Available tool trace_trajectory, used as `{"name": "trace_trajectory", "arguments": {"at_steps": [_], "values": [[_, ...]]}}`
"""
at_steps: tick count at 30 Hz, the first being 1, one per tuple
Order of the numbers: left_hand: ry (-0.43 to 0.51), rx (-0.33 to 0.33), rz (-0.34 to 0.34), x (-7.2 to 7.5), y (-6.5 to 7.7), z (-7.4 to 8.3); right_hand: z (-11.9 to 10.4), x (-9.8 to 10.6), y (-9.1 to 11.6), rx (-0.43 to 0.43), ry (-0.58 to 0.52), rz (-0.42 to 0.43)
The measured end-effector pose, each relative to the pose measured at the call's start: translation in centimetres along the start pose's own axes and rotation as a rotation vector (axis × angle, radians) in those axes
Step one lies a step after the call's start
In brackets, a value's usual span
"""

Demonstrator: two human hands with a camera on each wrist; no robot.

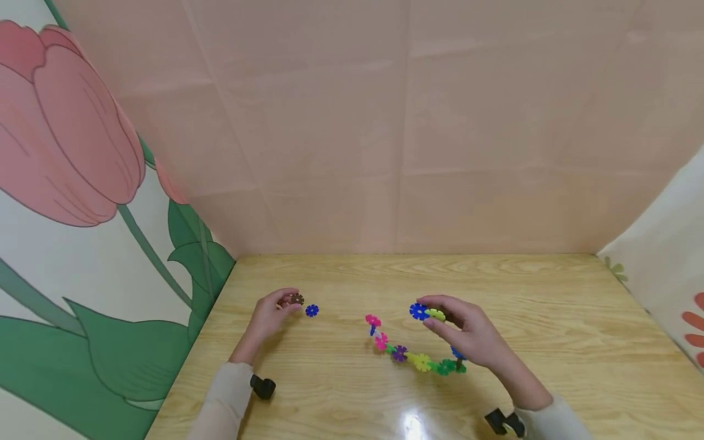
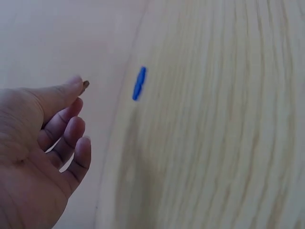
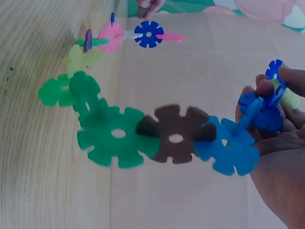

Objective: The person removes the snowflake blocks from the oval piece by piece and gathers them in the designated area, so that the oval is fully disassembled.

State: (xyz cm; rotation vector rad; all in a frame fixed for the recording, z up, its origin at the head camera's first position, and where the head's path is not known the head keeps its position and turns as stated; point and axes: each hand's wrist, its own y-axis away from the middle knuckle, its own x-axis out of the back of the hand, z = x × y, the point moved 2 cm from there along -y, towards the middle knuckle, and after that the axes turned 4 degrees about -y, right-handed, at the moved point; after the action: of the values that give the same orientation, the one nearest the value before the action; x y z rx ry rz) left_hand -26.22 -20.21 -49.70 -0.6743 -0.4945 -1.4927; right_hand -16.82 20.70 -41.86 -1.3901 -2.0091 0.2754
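My left hand (image 1: 269, 316) pinches a brown flower-shaped notched disc (image 1: 297, 299) between thumb and fingertips, its thin edge poking out in the left wrist view. Just right of these fingertips is a loose blue notched disc (image 1: 311, 310), seen edge-on in the left wrist view. My right hand (image 1: 470, 333) grips one end of a chain of interlocked discs, with a blue disc (image 1: 418, 311) and a yellow-green disc (image 1: 436, 315) at its fingers. From there the chain curves through light blue (image 3: 228, 152), brown (image 3: 176, 153), green (image 3: 112, 148), yellow, purple and pink discs (image 1: 373, 320).
The wood-grain table (image 1: 319, 379) meets a pinkish cloth backdrop (image 1: 330, 153) at its far edge. A tulip-printed panel (image 1: 82, 134) stands on the left, a white floral one (image 1: 671, 269) on the right. Each wrist carries a small black camera mount (image 1: 264, 387).
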Motion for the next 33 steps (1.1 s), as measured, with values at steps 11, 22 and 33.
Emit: {"name": "trace_trajectory", "arguments": {"at_steps": [11,22,33], "values": [[-0.06,0.065,-0.023,-0.4,-1.1,-2.2,0.1,-0.2,-0.2,-0.009,-0.034,-0.003],[-0.12,0.052,-0.041,-0.8,-1.2,-2.7,-0.1,-0.3,-0.1,-0.078,-0.057,0.019],[-0.222,0.042,-0.022,-1.0,-1.2,-2.4,0.2,-0.3,-0.2,-0.053,-0.115,-0.007]]}}
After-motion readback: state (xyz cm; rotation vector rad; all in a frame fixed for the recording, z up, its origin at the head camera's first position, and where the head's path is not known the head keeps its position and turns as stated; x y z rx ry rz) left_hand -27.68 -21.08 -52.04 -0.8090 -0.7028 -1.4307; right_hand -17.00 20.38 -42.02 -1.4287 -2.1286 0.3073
